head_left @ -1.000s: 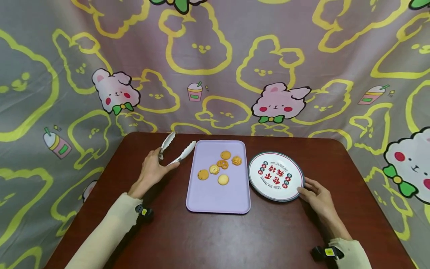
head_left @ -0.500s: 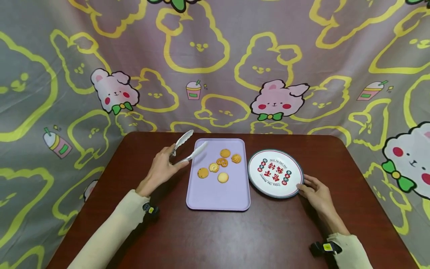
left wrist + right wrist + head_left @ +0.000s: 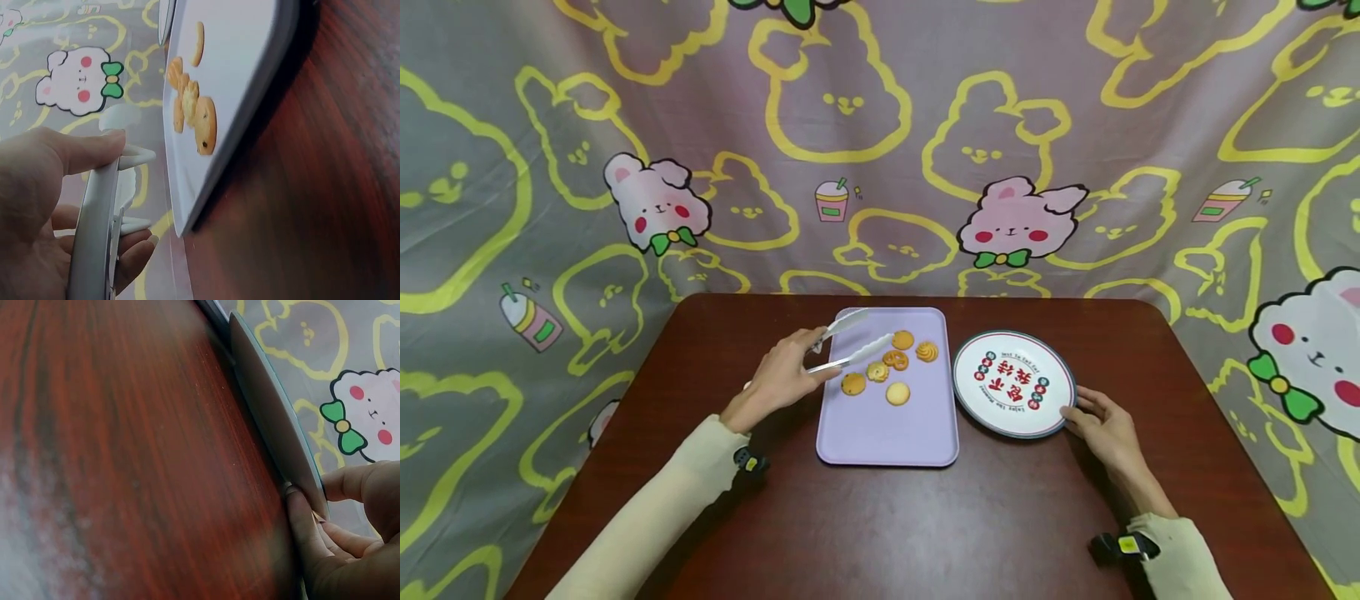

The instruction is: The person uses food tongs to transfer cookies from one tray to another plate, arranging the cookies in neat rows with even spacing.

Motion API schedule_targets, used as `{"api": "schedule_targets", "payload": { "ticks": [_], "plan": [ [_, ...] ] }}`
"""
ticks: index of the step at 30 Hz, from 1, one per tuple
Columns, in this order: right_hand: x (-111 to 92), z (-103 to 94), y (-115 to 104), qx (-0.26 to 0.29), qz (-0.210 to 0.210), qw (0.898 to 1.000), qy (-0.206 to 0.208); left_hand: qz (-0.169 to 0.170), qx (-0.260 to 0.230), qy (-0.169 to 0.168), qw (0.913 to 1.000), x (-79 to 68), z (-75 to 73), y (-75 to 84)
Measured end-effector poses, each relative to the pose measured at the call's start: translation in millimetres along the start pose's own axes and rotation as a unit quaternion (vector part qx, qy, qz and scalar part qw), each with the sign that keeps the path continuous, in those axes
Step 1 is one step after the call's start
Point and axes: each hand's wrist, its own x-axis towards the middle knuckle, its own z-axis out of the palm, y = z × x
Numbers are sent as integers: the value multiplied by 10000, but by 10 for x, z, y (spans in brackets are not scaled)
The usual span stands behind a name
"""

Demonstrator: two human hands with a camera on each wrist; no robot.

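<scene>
My left hand [image 3: 784, 372] grips metal food tongs [image 3: 94, 231] with white scalloped tips. In the head view the spread tips reach over the upper left of the lilac tray [image 3: 887, 437], one close to the cookies. Several cookies lie on that tray: a pretzel-shaped cookie [image 3: 895, 360], a swirled cookie [image 3: 927, 352], a plain round cookie [image 3: 897, 394] and a dotted round cookie [image 3: 853, 383] among them. My right hand [image 3: 1105, 429] pinches the right edge of a white plate [image 3: 1037, 417] with red lettering, thumb on top and fingers beneath; the right wrist view shows its underside [image 3: 275, 419].
The tray and plate stand side by side on a dark red-brown wooden table [image 3: 1000, 525]. Behind the table's far edge hangs a grey curtain [image 3: 895, 100] with cartoon rabbits.
My left hand has moved right with the tongs, from beside the tray to over its upper left, near the cookies. The right hand keeps its hold on the plate's edge.
</scene>
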Motion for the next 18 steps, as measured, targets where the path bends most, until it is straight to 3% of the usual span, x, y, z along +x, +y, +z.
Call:
{"api": "schedule_targets", "payload": {
  "ticks": [18],
  "plan": [
    [5, 1, 12, 65, -105, 9999, 73, 381, 234, -732, 9963, 190, 232, 340]
  ]
}}
